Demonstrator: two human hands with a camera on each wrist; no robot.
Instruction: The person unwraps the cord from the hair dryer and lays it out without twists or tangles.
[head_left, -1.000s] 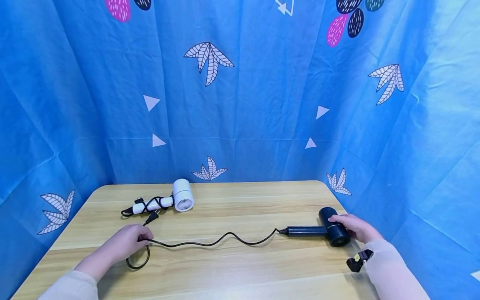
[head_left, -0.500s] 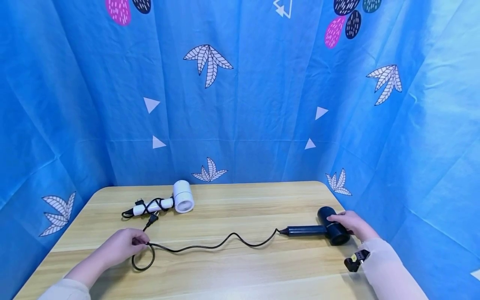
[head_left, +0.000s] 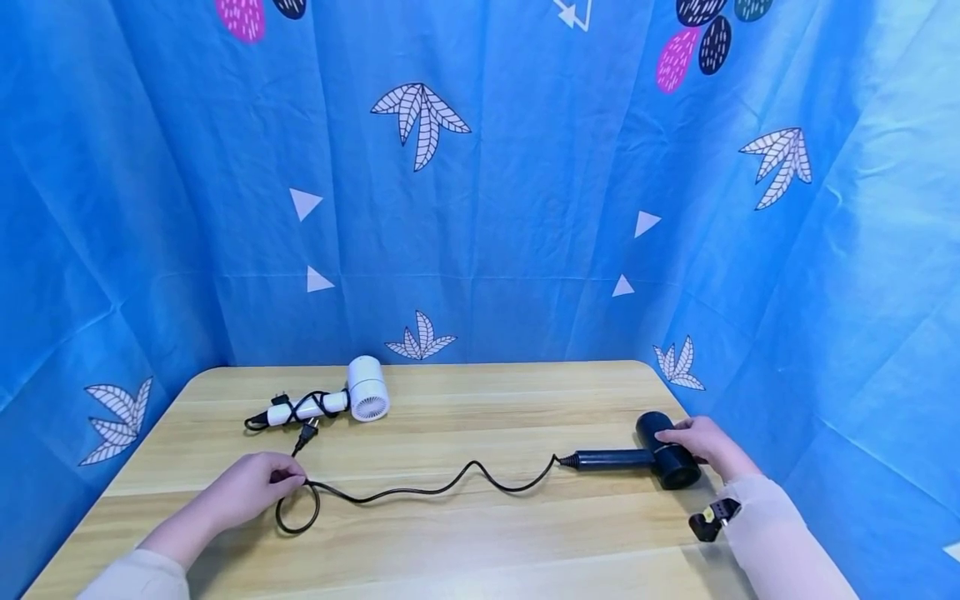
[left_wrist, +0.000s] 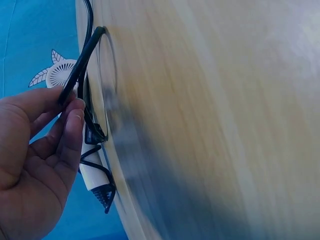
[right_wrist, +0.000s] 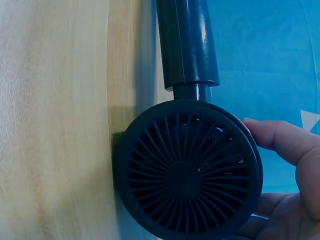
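At the right of the table, a black hair dryer (head_left: 613, 460) lies with its handle pointing left. My right hand (head_left: 708, 443) grips its barrel, thumb on top; in the right wrist view the ribbed round end (right_wrist: 184, 179) faces the camera. A black power cord (head_left: 412, 492) runs from the handle in loose waves to my left hand (head_left: 258, 487), which pinches it between thumb and fingers. Below those fingers the cord makes a small loop (head_left: 297, 532). Its two-pin plug (head_left: 308, 431) lies just beyond the left hand.
A white hair dryer (head_left: 367, 390), its black cord wound round the handle, lies at the back left, close to the plug. The wooden table (head_left: 480, 558) is bordered by a blue patterned curtain (head_left: 480, 208) at the back and sides.
The cord loop at my left hand has shifted right and become rounder, and that hand has moved slightly right. My right hand stays on the black hair dryer, which has hardly moved.
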